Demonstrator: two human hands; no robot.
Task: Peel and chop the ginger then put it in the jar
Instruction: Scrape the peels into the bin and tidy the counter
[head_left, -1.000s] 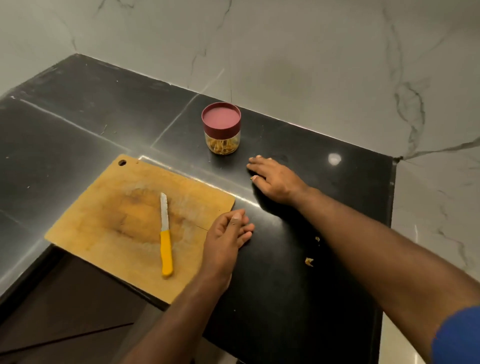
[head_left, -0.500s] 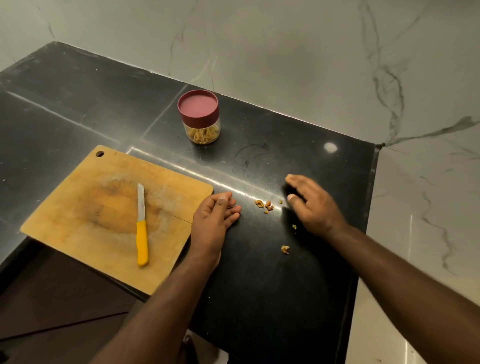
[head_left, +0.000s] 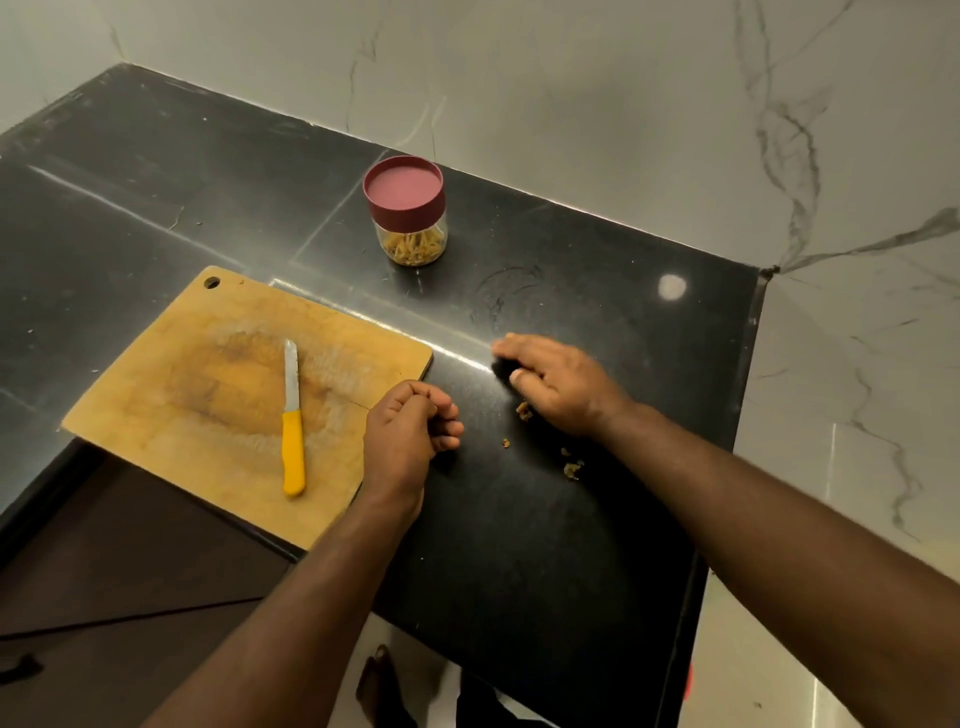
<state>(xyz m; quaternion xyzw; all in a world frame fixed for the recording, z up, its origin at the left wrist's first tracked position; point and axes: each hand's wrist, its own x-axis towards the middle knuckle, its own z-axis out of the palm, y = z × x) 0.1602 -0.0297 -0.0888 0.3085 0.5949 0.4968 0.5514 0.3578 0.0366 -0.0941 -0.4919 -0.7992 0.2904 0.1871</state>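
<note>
- The jar (head_left: 410, 218) stands upright on the black tabletop (head_left: 545, 545) near the marble wall (head_left: 597, 104), its maroon lid (head_left: 404, 188) on; yellowish chopped ginger (head_left: 414, 246) shows through the clear lower part.
- A wooden chopping board (head_left: 197, 395) lies to the left of the hands, with one corner past the tabletop's front edge.
- A knife (head_left: 292, 421) with a yellow handle lies flat on the board, blade pointing away from the person.
- The left hand (head_left: 402, 441) rests at the board's right edge; its fingers (head_left: 441, 415) are curled in together, and whether they hold anything cannot be told.
- The right hand (head_left: 561, 384) lies palm down on the tabletop, well apart from the jar; its fingers (head_left: 511, 345) are blurred, loosely bent and touching the surface, gripping nothing visible.
- Small ginger scraps (head_left: 571, 469) lie scattered on the tabletop between and beside the two hands, one bit (head_left: 523, 410) just by the right palm.
</note>
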